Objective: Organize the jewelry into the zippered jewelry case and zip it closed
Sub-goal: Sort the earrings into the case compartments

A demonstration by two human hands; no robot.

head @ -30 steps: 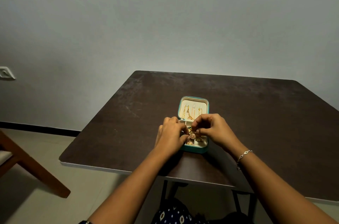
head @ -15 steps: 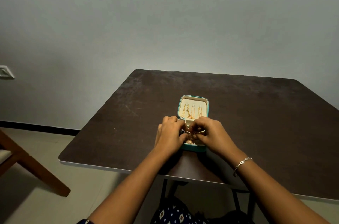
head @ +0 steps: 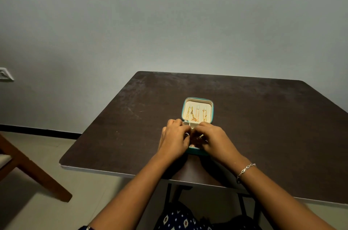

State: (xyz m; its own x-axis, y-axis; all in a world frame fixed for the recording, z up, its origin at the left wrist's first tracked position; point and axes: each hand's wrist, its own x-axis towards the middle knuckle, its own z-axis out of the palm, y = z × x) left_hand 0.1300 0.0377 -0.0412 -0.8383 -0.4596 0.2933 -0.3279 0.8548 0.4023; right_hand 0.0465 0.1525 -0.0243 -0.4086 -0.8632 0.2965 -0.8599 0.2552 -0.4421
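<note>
— While both hands crowd the case, where does it sit?
— The teal jewelry case (head: 197,116) lies open near the table's (head: 263,126) front edge, gold chains (head: 195,116) hanging in its lid.
— And the grips?
— The left hand (head: 174,138) and right hand (head: 216,140) have fingers curled over the tray; I cannot tell what they pinch.

Both hands (head: 195,138) hide the case's lower tray (head: 194,151) — contents unreadable

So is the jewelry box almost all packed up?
Partly. Gold chains already hang in the open lid of the small teal zippered case. The left hand and right hand are busy over its lower tray. Closing and zipping remain.
</note>
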